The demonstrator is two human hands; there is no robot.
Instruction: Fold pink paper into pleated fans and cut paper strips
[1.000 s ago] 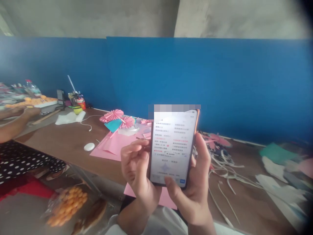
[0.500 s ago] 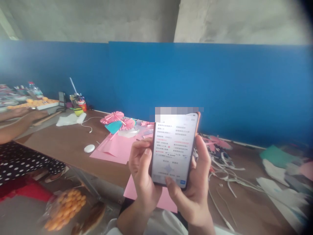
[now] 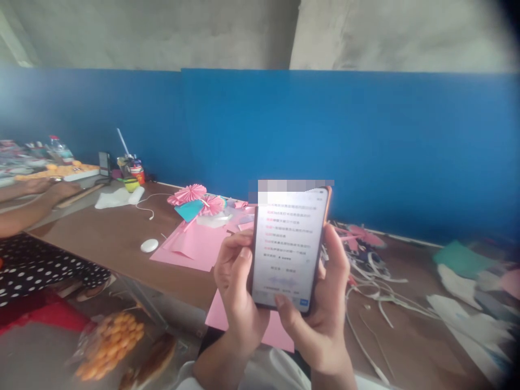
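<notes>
I hold a smartphone (image 3: 289, 246) upright in front of me, its lit screen full of text. My left hand (image 3: 238, 292) grips its left edge with curled fingers. My right hand (image 3: 325, 309) wraps the right edge, thumb resting on the bottom of the screen. Behind the phone lies a brown table (image 3: 114, 238) with pink paper sheets (image 3: 193, 244) and folded pink paper fans (image 3: 189, 193).
White paper strips (image 3: 377, 287) and teal and white scraps (image 3: 463, 271) litter the table's right side. A white oval object (image 3: 149, 245) and a cup of tools (image 3: 132, 168) stand to the left. Another person in a polka-dot garment (image 3: 36, 265) sits at far left. A bag of orange snacks (image 3: 108, 344) lies below.
The text on the phone screen has changed to a different layout. My left hand shifted slightly right along the phone's edge; the view moved a little.
</notes>
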